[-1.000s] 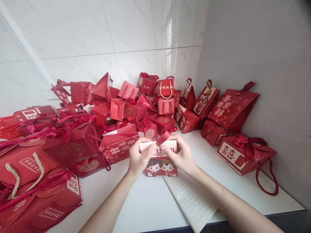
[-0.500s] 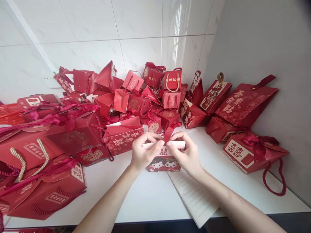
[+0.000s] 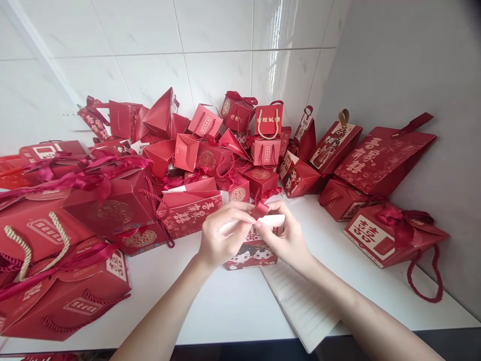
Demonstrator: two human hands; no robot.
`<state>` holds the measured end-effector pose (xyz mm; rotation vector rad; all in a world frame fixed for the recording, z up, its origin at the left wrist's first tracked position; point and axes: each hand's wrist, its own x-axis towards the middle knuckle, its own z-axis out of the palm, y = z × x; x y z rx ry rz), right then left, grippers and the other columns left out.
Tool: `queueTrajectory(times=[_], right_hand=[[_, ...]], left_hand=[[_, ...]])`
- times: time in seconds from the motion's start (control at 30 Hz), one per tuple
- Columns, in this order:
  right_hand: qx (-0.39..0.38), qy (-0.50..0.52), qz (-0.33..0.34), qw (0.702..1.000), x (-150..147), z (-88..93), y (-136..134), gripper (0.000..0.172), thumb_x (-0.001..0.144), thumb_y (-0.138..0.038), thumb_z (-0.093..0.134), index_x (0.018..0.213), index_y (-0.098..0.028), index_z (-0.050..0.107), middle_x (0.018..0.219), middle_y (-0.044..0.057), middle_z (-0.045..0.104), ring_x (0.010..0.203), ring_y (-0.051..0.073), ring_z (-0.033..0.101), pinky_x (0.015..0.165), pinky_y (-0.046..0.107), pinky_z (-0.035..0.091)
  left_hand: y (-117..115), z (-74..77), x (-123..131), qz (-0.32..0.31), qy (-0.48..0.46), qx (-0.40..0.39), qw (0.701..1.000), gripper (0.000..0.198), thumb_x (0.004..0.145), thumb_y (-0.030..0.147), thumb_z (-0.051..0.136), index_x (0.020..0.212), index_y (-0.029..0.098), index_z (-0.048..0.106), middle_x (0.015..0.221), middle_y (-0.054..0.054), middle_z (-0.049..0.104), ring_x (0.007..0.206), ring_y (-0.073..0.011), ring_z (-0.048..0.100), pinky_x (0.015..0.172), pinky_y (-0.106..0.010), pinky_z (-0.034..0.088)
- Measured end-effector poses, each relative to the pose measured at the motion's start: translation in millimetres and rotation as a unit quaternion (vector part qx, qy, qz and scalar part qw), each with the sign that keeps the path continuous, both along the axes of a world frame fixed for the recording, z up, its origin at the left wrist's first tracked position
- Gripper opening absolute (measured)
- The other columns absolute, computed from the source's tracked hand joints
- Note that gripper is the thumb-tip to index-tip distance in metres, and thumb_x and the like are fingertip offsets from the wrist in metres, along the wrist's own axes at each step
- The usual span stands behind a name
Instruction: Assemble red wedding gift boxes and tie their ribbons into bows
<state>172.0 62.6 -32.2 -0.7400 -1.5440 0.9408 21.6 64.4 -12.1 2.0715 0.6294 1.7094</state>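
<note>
A small red gift box (image 3: 251, 254) with two cartoon figures on its front stands on the white table (image 3: 210, 306). Its cream top flap shows between my hands. A dark red ribbon (image 3: 260, 208) rises in a loop at the top of the box. My left hand (image 3: 224, 233) is closed at the left side, thumb and fingertips pinching the ribbon near the flap. From the right, my right hand (image 3: 287, 235) pinches at the same spot, its thumb in front and its fingers behind the flap. The exact ribbon ends are hidden by the fingertips.
A lined notebook (image 3: 302, 306) lies under the box, reaching past the table's front edge. Red gift boxes (image 3: 99, 200) with ribbons and cord handles crowd the left. More boxes (image 3: 210, 160) are piled at the back. A bow-tied box (image 3: 391, 238) stands right, by the grey wall.
My left fingers have come over to the middle, closer to the right fingertips. The ribbon has folded down from a taller strip into a shorter loop.
</note>
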Motion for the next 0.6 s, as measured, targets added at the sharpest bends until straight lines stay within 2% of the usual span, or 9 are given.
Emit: queueTrajectory(times=[0.13,0.23,0.37,0.5,0.6], right_hand=[[0.022,-0.012,0.009,1.000,2,2.5,-1,0.018,0.083,-0.033,0.062,0.085,-0.023,0.047,0.059,-0.006,0.048,0.044,0.008,0.043,0.038,0.019,0.034],[0.065,-0.027,-0.015,0.997,3,2.7,-1,0.015,0.083,-0.030,0.060,0.085,-0.023,0.048,0.063,-0.005,0.051,0.046,0.009,0.046,0.039,0.020,0.037],[0.124,-0.034,-0.070,0.989,0,-7.0,-1,0.020,0.084,-0.027,0.060,0.096,-0.025,0.046,0.075,-0.001,0.056,0.054,0.011,0.051,0.044,0.023,0.042],[0.236,-0.036,-0.141,0.961,-2,-15.4,3,0.030,0.083,-0.018,0.061,0.106,-0.025,0.044,0.081,0.001,0.056,0.064,0.014,0.055,0.053,0.027,0.045],[0.324,-0.046,-0.155,0.932,-2,-13.3,5,0.027,0.083,-0.010,0.059,0.102,-0.025,0.048,0.081,0.001,0.054,0.069,0.014,0.055,0.058,0.028,0.045]], left_hand=[[1,-0.1,1,0.017,0.006,0.079,0.997,0.022,0.082,0.006,0.058,0.091,0.019,0.072,0.094,-0.006,0.066,0.085,-0.0148,0.066,0.069,-0.026,0.057],[1,-0.8,-1,0.029,0.019,0.087,0.996,0.025,0.084,0.008,0.055,0.098,0.019,0.072,0.092,-0.006,0.064,0.082,-0.0147,0.064,0.066,-0.026,0.057],[1,-3.0,-2,0.042,0.016,0.087,0.995,0.025,0.082,0.008,0.056,0.098,0.020,0.071,0.094,-0.007,0.063,0.084,-0.0158,0.064,0.067,-0.027,0.057],[0,-3.7,-1,0.062,0.016,0.099,0.993,0.025,0.081,0.008,0.057,0.098,0.019,0.071,0.096,-0.007,0.064,0.089,-0.0167,0.064,0.072,-0.028,0.058],[1,-3.5,-2,0.070,0.028,0.104,0.992,0.026,0.079,0.009,0.058,0.099,0.018,0.071,0.098,-0.007,0.065,0.090,-0.0172,0.064,0.075,-0.029,0.058]])
